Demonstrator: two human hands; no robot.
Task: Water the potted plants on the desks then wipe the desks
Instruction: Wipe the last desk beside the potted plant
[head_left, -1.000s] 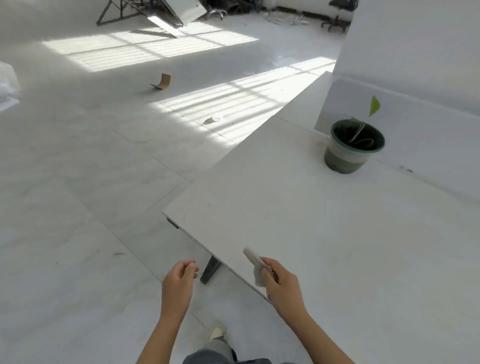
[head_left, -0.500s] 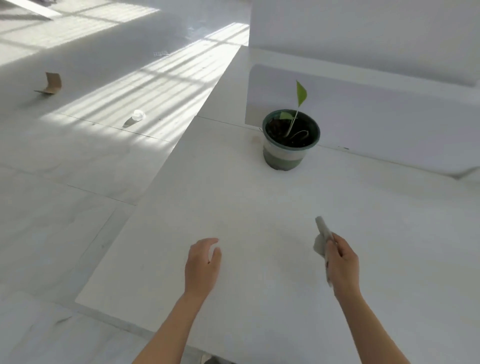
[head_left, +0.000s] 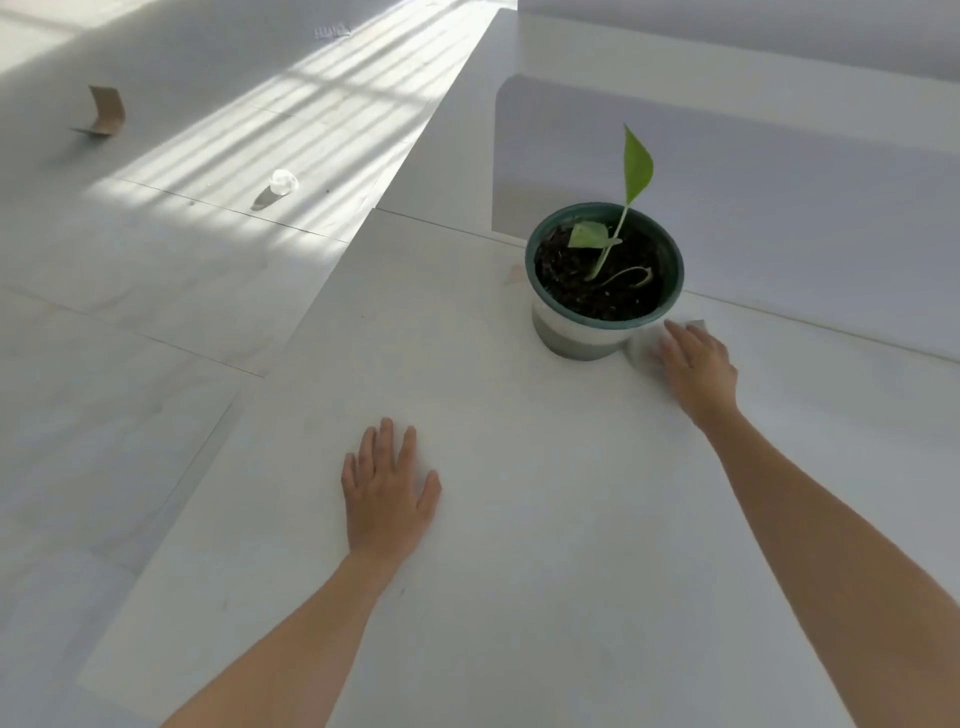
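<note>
Nearest you, your left hand (head_left: 387, 493) lies palm down on the flat white desk top (head_left: 519, 597), fingers straight and slightly spread, holding nothing. Your forearm runs back toward the lower edge of the view.

Farther out and to the right, your right hand (head_left: 698, 364) is stretched forward with its fingers laid fairly flat on a small pale grey-white wiping cloth (head_left: 641, 347), pressing it against the desk rather than gripping it. The cloth shows at your fingertips and on their left, and it sits just beside the base of the round dark green plastic pot (head_left: 576, 338); whether the two touch is hard to tell.

The pot stands upright on the desk, filled with dark soil (head_left: 597, 293). From it rises a thin green seedling (head_left: 636, 161) with one tall pointed leaf and a smaller leaf lower down.

Right behind the pot stands a white upright partition panel (head_left: 779, 208).

Beyond the desk's left edge lies the pale tiled floor (head_left: 156, 322), striped with sunlight. On it sit a small translucent rounded object (head_left: 283, 183) and, farther off, a curled scrap of brown cardboard (head_left: 106, 111).
</note>
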